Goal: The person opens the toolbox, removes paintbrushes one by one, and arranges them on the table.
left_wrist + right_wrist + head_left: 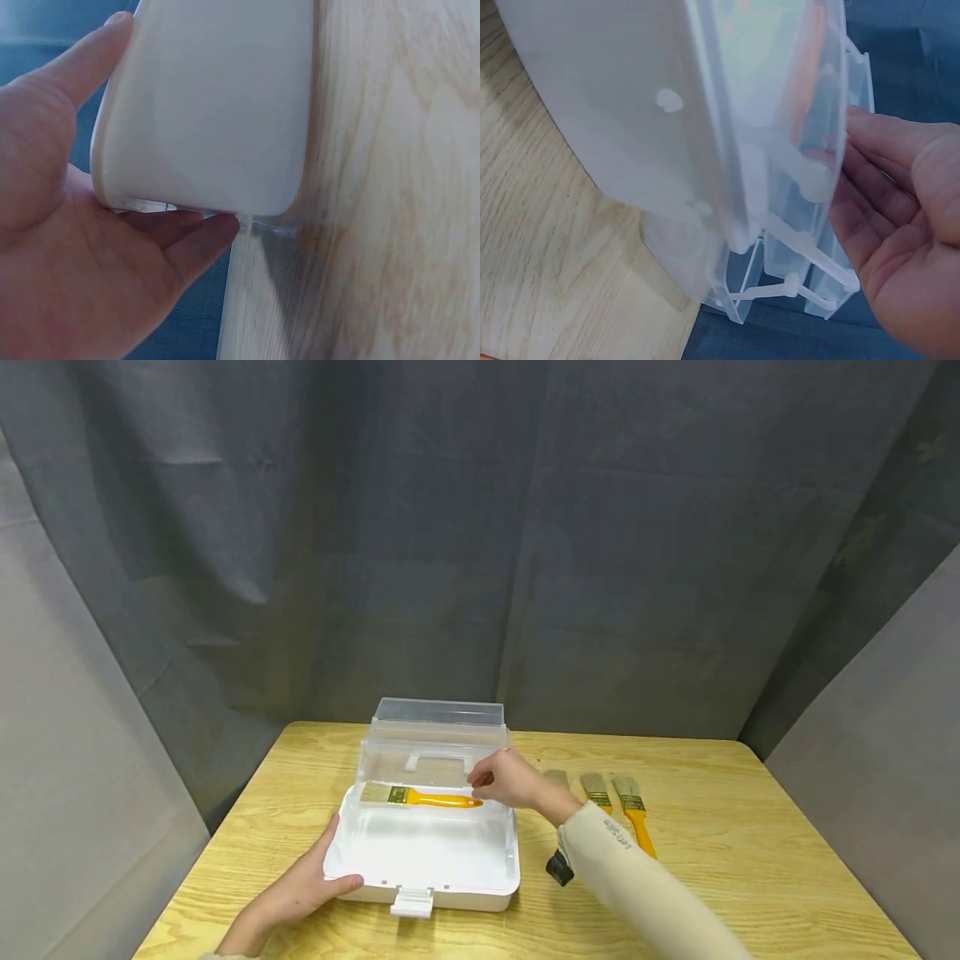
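A white toolbox [420,852] stands open on the table, with its clear lid and trays [442,727] raised at the back. My left hand [303,881] grips the box's left end, thumb on the front rim and fingers round the far side. Along the back of the box lies a paintbrush [438,799] with a yellow handle, bristles pointing left. My right hand [510,779] is at the handle's end. In the right wrist view, its thumb and curled fingers pinch the wall of a clear tray [832,82], and the orange-looking brush handle [808,71] shows through the plastic.
Three more paintbrushes lie right of the box, one [556,777] partly behind my right wrist, another [596,789] and a third [630,802] beside it. A white latch [412,903] hangs at the box's front. A dark curtain [637,568] closes off the table's far edge.
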`<state>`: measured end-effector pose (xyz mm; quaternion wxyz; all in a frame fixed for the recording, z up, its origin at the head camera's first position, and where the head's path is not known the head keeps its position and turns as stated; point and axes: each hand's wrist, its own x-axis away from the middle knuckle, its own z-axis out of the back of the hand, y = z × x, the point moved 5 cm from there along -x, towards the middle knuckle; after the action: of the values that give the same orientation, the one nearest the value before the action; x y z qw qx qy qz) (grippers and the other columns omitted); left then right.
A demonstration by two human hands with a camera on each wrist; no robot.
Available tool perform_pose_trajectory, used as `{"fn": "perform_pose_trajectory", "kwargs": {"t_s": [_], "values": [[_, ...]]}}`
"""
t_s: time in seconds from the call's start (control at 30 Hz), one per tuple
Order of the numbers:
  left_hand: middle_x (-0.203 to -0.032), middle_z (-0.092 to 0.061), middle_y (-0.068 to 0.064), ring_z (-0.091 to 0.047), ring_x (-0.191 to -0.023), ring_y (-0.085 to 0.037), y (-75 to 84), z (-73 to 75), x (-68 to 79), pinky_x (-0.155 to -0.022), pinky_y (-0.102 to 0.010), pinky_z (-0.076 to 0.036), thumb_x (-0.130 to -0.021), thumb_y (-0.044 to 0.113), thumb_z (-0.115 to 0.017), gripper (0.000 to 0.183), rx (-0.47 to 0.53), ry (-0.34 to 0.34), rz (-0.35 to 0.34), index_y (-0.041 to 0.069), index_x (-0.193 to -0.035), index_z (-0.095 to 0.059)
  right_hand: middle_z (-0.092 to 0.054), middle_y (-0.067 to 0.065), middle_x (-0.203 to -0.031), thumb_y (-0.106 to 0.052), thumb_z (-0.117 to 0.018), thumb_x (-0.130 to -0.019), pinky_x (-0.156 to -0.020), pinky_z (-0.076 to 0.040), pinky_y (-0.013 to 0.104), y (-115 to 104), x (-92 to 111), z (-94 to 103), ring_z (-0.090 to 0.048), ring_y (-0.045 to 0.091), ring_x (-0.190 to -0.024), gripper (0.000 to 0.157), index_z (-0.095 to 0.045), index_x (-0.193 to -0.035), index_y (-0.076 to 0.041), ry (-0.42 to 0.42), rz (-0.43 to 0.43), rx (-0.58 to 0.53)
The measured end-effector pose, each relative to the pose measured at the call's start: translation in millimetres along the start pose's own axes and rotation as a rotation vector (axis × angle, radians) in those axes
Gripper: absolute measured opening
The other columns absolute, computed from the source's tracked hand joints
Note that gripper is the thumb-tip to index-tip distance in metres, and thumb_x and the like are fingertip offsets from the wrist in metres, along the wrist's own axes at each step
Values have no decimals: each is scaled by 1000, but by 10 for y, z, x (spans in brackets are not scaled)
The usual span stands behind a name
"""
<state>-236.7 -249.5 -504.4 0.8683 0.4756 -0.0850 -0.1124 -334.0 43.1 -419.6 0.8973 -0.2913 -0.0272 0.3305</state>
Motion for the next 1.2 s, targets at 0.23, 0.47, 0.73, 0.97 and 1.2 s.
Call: {"fn": "perform_pose_trajectory", "kwargs": {"t_s": [0.23, 0.47, 0.73, 0.97, 1.2], "values": [[-154, 1, -26, -6, -139, -41, -1, 5, 2, -109, -55, -8, -82, 33, -74, 109, -9, 1, 12, -3, -149, 3, -70, -2, -79, -7, -77, -78, -63, -51, 19, 18, -80, -85, -63, 5, -70, 14, -74, -91, -5, -47, 2, 32], [-154, 0, -26, -6, -139, -41, 11, 13, 8, -108, -56, -9, -82, 33, -74, 109, -7, 3, 15, -3, -149, 3, -68, -5, -80, -10, -80, -76, -65, -49, 19, 8, -133, -104, -59, 4, -71, 15, -75, -90, -9, -94, -13, 79], [-154, 0, -26, -6, -139, -41, 3, 5, 10, -108, -55, -8, -81, 32, -75, 110, -5, 3, 18, -2, -149, 3, -71, 0, -86, -5, -79, -74, -66, -49, 19, -38, -145, -139, -61, 7, -73, 20, -75, -93, -8, -131, 25, 121], [-154, 1, -26, -5, -139, -40, 1, 2, 9, -109, -56, -9, -81, 29, -76, 109, 14, -2, 21, -2, -149, 3, -70, -2, -88, -5, -78, -77, -67, -48, 19, -48, -150, -166, -57, 5, -73, 20, -75, -96, -8, -134, 15, 133], [-154, 1, -26, -5, -139, -41, -16, 3, -8, -108, -56, -10, -81, 28, -75, 108, 19, -6, 28, -3, -149, 3, -70, 3, -93, -4, -73, -80, -69, -51, 20, -26, -153, -138, -62, 8, -78, 20, -74, -100, -5, -64, 4, 5]]}}
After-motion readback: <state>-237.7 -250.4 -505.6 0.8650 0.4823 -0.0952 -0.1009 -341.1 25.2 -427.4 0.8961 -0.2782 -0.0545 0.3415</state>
